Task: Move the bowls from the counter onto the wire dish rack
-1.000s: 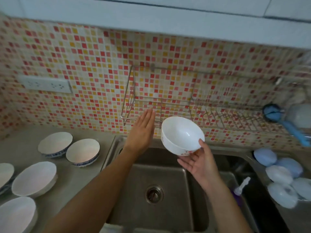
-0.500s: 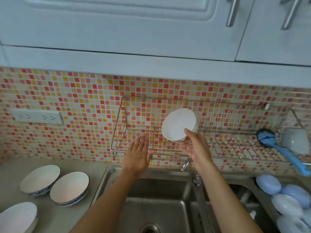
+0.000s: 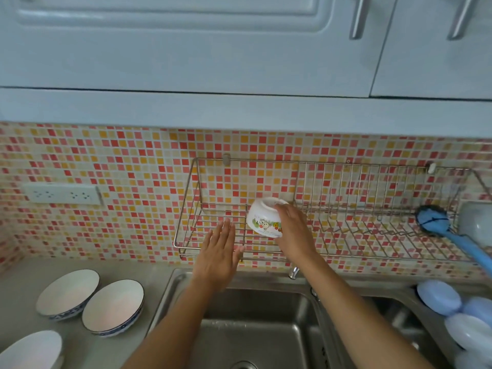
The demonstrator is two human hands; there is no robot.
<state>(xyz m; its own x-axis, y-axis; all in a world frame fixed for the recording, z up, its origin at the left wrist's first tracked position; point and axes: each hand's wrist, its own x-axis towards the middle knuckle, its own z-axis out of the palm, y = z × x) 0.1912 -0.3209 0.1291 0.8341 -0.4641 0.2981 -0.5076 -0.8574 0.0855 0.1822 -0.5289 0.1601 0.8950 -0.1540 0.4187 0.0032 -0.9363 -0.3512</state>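
Observation:
A small white bowl with a cartoon print [image 3: 262, 219] is turned upside down on the left part of the wire dish rack [image 3: 346, 251], which hangs on the tiled wall. My right hand [image 3: 294, 233] grips the bowl from its right side. My left hand [image 3: 219, 255] hovers flat and empty in front of the rack's front rail, fingers together, left of the bowl. Two blue-rimmed bowls [image 3: 68, 294] [image 3: 113, 306] sit upright on the counter at the lower left, with a plain white bowl [image 3: 30, 351] nearer the bottom edge.
A steel sink [image 3: 255, 323] lies below the rack, its tap [image 3: 293, 272] under my right wrist. A blue brush [image 3: 452, 235] and a pale cup [image 3: 476, 225] rest on the rack's right end. Pale blue lids [image 3: 439, 296] are stacked at the lower right. A wall socket [image 3: 62, 194] is at the left.
My right hand carried the bowl up from over the sink, flipped it mouth-down and brought it onto the rack. My left hand followed toward the rack. The view tilted upward.

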